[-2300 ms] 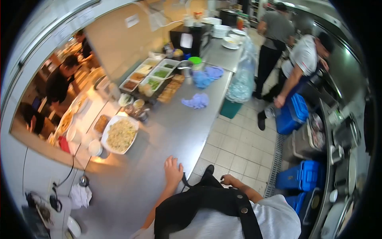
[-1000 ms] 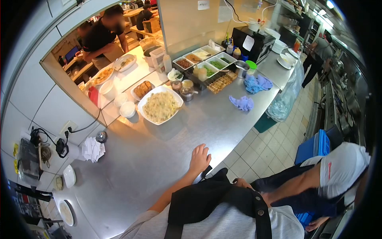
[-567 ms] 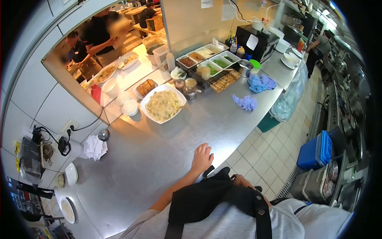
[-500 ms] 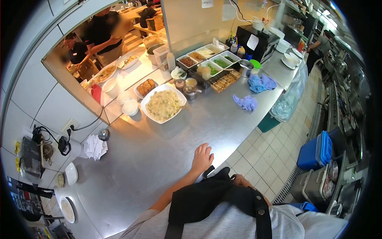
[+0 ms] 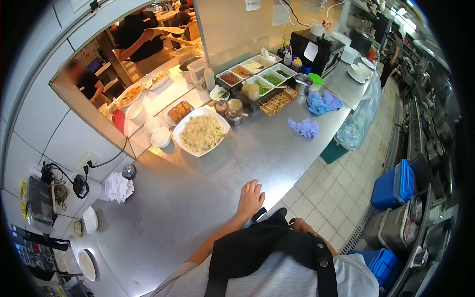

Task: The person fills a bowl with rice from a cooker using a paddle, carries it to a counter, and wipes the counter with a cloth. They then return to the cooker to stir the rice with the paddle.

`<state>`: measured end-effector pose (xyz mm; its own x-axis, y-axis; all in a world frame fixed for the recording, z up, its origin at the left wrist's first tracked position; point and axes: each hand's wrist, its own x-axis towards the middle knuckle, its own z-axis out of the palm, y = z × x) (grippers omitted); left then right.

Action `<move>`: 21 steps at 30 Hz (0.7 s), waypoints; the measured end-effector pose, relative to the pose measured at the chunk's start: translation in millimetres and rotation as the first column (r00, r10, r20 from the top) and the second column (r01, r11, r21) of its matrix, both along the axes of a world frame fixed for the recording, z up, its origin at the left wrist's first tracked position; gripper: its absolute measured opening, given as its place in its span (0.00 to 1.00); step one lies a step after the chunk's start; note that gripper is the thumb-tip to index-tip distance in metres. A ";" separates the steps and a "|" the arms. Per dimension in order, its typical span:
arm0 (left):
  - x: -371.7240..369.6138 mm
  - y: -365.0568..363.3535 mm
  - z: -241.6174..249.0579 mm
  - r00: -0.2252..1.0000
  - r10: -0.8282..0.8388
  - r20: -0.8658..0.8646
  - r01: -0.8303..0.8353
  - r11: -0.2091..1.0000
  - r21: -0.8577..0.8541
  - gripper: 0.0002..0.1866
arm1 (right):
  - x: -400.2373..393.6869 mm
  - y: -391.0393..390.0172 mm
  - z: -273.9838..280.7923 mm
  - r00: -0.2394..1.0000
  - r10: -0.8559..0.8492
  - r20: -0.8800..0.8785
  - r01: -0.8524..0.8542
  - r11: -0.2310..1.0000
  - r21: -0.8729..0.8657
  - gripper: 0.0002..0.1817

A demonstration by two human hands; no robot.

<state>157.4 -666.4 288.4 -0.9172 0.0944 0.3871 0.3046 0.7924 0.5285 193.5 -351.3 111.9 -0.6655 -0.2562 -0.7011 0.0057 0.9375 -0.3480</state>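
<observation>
My left hand (image 5: 251, 199) rests at the near edge of the steel counter (image 5: 198, 193), fingers loosely stretched out and nothing in them. Beside my black apron (image 5: 257, 247) hangs my right hand (image 5: 300, 225); its fingers are mostly hidden. Farther up the counter stands a square white bowl (image 5: 181, 143) heaped with pale, chopped-looking food. Next to it are a dish of browned rolls (image 5: 179, 112) and small white bowls (image 5: 161, 137). Several skewers (image 5: 279, 101) lie near trays of toppings (image 5: 261, 85).
Blue cloths (image 5: 304, 127) lie toward the counter's right side. Papers (image 5: 118, 187) sit by the left wall. A bagged green bin (image 5: 335, 151) stands beyond the counter edge, with a blue cooler (image 5: 393, 185) across the aisle. People stand behind the serving window and down the aisle.
Behind the window, one person now holds up a flat light-brown item, and another has shifted left and lower. My view has tilted slightly; both my hands stay in place.
</observation>
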 end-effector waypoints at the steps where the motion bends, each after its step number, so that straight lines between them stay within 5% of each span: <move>1: 0.5 0.2 -0.4 1.000 0.000 0.001 0.000 1.000 0.000 0.18 | 0.5 -1.2 3.1 1.000 -0.016 0.006 0.016 1.000 -0.007 0.23; 11: 0.3 1.1 -1.9 1.000 -0.001 -0.002 0.001 1.000 0.001 0.18 | 0.6 -6.0 6.9 0.999 -0.030 0.023 0.030 0.999 -0.011 0.22; 18: 0.8 0.7 -0.5 1.000 0.006 -0.006 -0.006 1.000 -0.018 0.18 | 8.3 -21.2 79.4 0.984 -0.172 0.053 0.172 0.985 -0.004 0.23; 21: 0.0 1.0 -2.9 1.000 0.004 -0.004 -0.004 1.000 -0.018 0.18 | 9.6 -10.7 52.7 0.985 -0.169 0.046 0.170 0.985 -0.025 0.22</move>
